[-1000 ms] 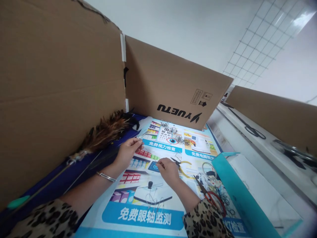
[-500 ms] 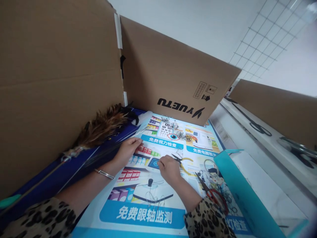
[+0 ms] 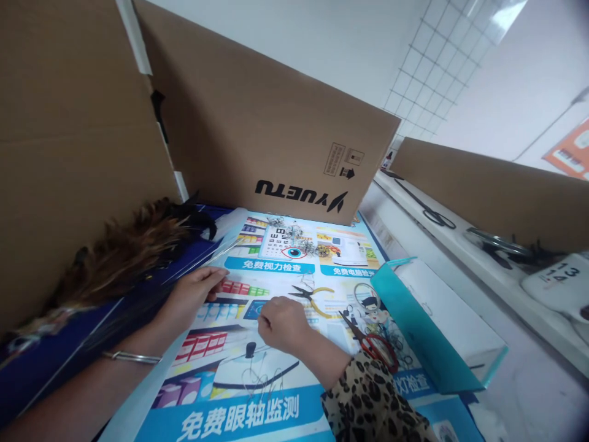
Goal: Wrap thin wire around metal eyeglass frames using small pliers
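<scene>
Left hand: grip indiscernible. Right hand: grip looking clenched, contents hidden; pliers are lying at its two o'clock, probably rigid, best held by handles.

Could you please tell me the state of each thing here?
Left hand: fingers drawn together
Right hand: fingers curled in
Yellow-handled pliers: jaws open
Red-handled scissors: lying flat, blade opening unclear
Wire ring: coiled
Turquoise box: apparently open
Feather duster: lying down
Bracelet: around left wrist
</scene>
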`<act>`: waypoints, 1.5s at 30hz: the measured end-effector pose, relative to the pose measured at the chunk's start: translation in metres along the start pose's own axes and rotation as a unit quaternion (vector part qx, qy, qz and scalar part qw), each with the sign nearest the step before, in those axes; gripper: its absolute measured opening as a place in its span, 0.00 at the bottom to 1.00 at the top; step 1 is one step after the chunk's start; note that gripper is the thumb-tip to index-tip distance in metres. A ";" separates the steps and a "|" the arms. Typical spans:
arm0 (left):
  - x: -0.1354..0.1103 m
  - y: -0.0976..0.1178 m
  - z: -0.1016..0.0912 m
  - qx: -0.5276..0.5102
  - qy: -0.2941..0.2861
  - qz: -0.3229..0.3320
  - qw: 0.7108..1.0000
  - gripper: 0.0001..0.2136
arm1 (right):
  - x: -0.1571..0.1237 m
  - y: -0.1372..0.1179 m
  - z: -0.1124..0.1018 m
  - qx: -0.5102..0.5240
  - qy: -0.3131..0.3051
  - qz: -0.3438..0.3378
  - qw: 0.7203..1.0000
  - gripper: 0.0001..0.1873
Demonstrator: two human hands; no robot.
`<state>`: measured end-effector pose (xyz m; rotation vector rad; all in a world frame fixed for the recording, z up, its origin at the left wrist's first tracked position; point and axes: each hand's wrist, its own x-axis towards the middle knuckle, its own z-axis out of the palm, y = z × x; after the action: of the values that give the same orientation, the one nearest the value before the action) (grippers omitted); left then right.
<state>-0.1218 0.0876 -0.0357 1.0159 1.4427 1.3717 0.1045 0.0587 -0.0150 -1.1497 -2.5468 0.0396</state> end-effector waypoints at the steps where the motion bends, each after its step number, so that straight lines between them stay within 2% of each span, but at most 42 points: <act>1: 0.000 -0.001 -0.001 0.005 -0.005 -0.003 1.000 0.14 | -0.001 0.000 0.001 -0.005 0.000 -0.003 1.000 0.09; 6: 0.003 -0.002 -0.006 0.042 -0.038 -0.026 0.998 0.15 | -0.007 0.005 -0.001 -0.012 -0.006 -0.001 1.000 0.10; 13: 0.001 0.007 -0.010 0.070 -0.101 -0.068 0.990 0.16 | -0.015 0.013 -0.011 0.030 -0.010 0.066 0.997 0.09; 18: 0.000 0.010 -0.008 0.082 -0.094 -0.071 0.990 0.16 | -0.012 0.016 -0.012 0.054 0.011 0.076 0.996 0.08; 27: -0.005 0.020 -0.006 0.086 -0.054 -0.013 0.995 0.16 | -0.011 0.016 -0.014 0.046 0.041 0.081 0.995 0.09; 30: -0.014 0.029 0.003 0.059 -0.075 -0.010 0.995 0.14 | -0.011 0.014 -0.016 0.098 0.055 0.067 0.991 0.10; 32: -0.021 0.036 0.011 0.028 -0.098 -0.009 0.995 0.16 | -0.010 0.013 -0.017 0.126 0.058 0.056 0.989 0.10; 35: -0.032 0.043 0.021 -0.077 -0.121 -0.018 0.989 0.18 | -0.010 0.012 -0.018 0.146 0.055 0.048 0.987 0.09; 41: -0.045 0.056 0.026 -0.195 -0.069 -0.001 0.978 0.13 | -0.010 0.011 -0.019 0.202 0.062 0.060 0.976 0.07; 45: -0.052 0.067 0.027 -0.245 -0.031 0.022 0.969 0.10 | -0.007 0.013 -0.022 0.306 0.088 0.118 0.941 0.07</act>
<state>-0.0821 0.0492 0.0338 0.7603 0.9656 1.6066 0.1252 0.0599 0.0011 -1.1203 -1.9997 0.7022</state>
